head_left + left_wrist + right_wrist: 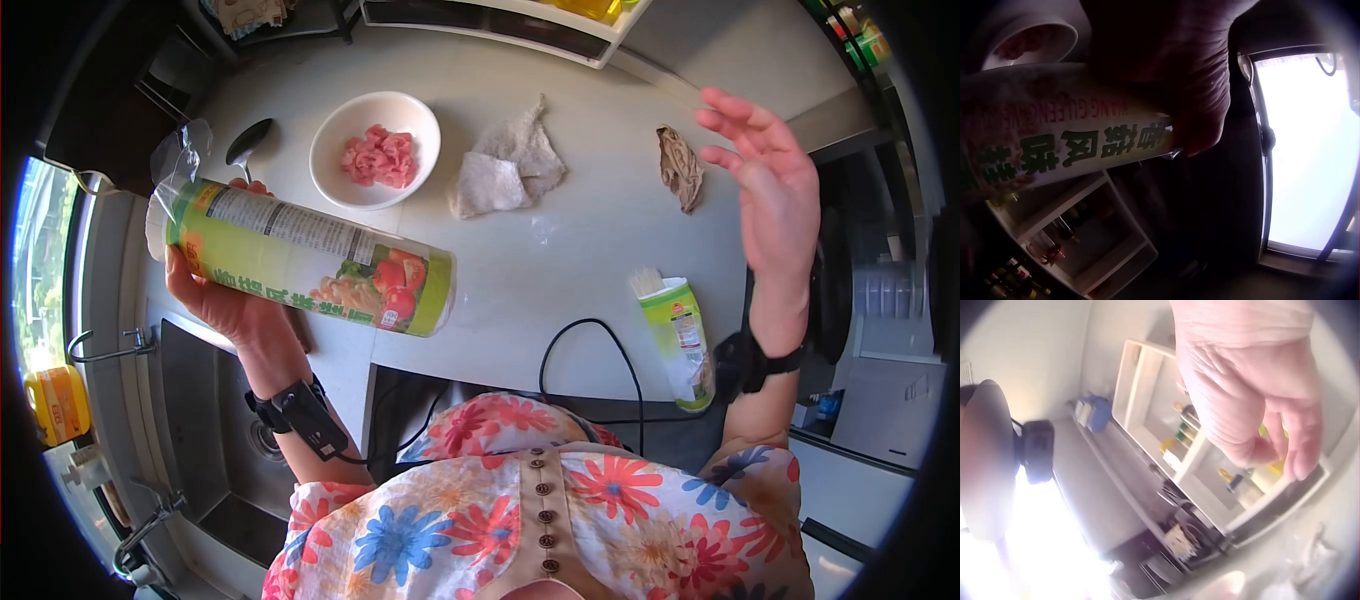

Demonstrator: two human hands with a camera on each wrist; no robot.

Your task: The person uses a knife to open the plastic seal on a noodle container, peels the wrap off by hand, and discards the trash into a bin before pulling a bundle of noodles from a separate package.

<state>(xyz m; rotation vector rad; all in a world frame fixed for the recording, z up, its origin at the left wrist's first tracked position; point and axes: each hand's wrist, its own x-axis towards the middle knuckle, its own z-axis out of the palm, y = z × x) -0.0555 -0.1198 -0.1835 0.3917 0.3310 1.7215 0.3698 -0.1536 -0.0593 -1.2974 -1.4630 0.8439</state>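
My left hand (215,305) grips a green and clear packet of dried noodles (310,255) near its left end. Pale noodle ends show there, beside loose clear film (185,150). The left wrist view has the same packet (1066,137) with large green characters facing it. On the right, my right hand (775,190) is raised with nothing in it, fingers relaxed and slightly bent. Below that hand lies a smaller green noodle packet (680,335), with noodles sticking out of its top.
A white bowl (328,140) of raw pink meat (380,157) stands behind the held packet, beside a dark spoon (250,138). A crumpled cloth (510,165) and a crinkled brown piece (680,170) lie farther right. The sink (205,420) is at left; a black cable (590,322) crosses the front edge.
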